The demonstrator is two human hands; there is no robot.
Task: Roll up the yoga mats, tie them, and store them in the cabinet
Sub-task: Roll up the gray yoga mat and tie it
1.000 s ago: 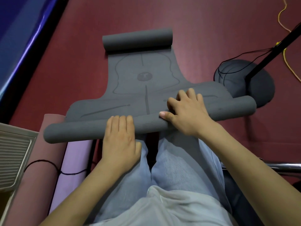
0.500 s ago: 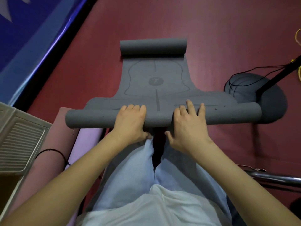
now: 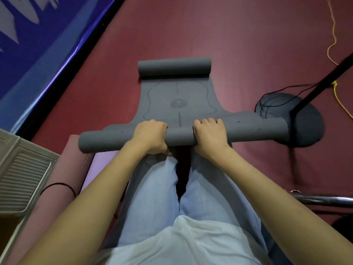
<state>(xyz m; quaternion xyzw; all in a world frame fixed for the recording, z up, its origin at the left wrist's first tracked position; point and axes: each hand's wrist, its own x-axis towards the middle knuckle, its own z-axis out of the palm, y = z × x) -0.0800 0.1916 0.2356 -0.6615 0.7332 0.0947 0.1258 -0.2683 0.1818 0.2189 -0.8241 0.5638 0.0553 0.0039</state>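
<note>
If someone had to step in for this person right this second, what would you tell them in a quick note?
Left hand: grip curled round the near roll of the grey mat.
Right hand: same grip, beside it on the roll.
Grey mat: rolled at the near end, flat in the middle, far end curled, lying on the red floor.
Pink mat on the left is rolled and tied with a black cord; a lilac mat lies beside it.
Left: finish rolling grey, tie it, store the mats.

Mat flat on floor, rolled at both ends.
Near roll under left hand and right hand; two rolled mats at left; stand base at right.
</note>
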